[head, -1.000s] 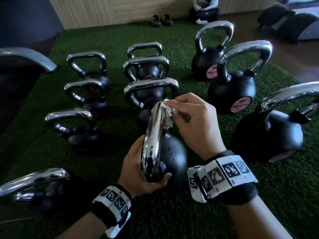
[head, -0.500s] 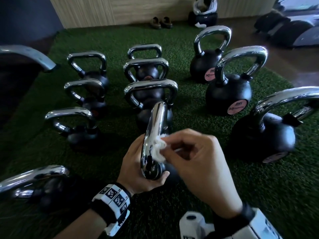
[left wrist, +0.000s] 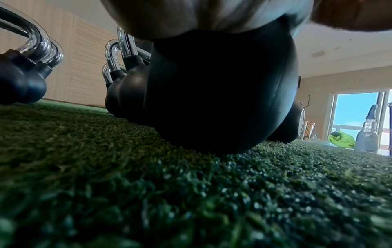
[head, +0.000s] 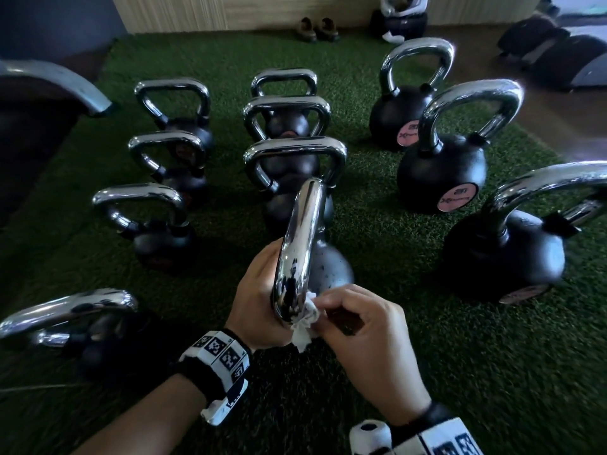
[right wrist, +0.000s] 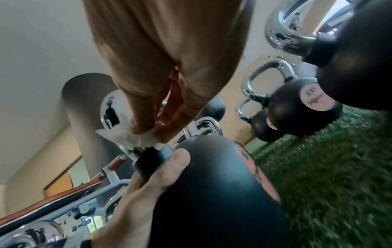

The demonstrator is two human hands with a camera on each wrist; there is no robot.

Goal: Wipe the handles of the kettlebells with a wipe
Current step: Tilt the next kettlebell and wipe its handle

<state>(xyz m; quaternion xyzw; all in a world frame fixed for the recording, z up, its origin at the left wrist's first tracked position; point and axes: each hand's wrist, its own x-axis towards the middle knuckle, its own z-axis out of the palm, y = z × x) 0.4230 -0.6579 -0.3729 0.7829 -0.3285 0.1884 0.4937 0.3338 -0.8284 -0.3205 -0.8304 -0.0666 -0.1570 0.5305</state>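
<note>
A black kettlebell (head: pixel 328 264) stands on the green turf in the middle of the head view, its chrome handle (head: pixel 300 238) seen edge-on. My left hand (head: pixel 259 300) grips it from the left at the near foot of the handle; its thumb (right wrist: pixel 171 166) lies across the black collar. My right hand (head: pixel 358 323) pinches a crumpled white wipe (head: pixel 303 326) against the near lower end of the handle. In the right wrist view the fingertips press the wipe (right wrist: pixel 133 137) onto the chrome. The left wrist view shows only the dark kettlebell body (left wrist: pixel 220 94) and turf.
Several other kettlebells surround it: small ones in a left column (head: pixel 157 224), a row close behind (head: pixel 295 159), larger ones on the right (head: pixel 443 172) (head: pixel 505 254), one at the near left (head: pixel 65 316). A pair of shoes (head: pixel 315 29) lies at the turf's far edge.
My right hand has slid the wipe along the handle from its far upper end down to the near lower end. The left hand has kept its hold.
</note>
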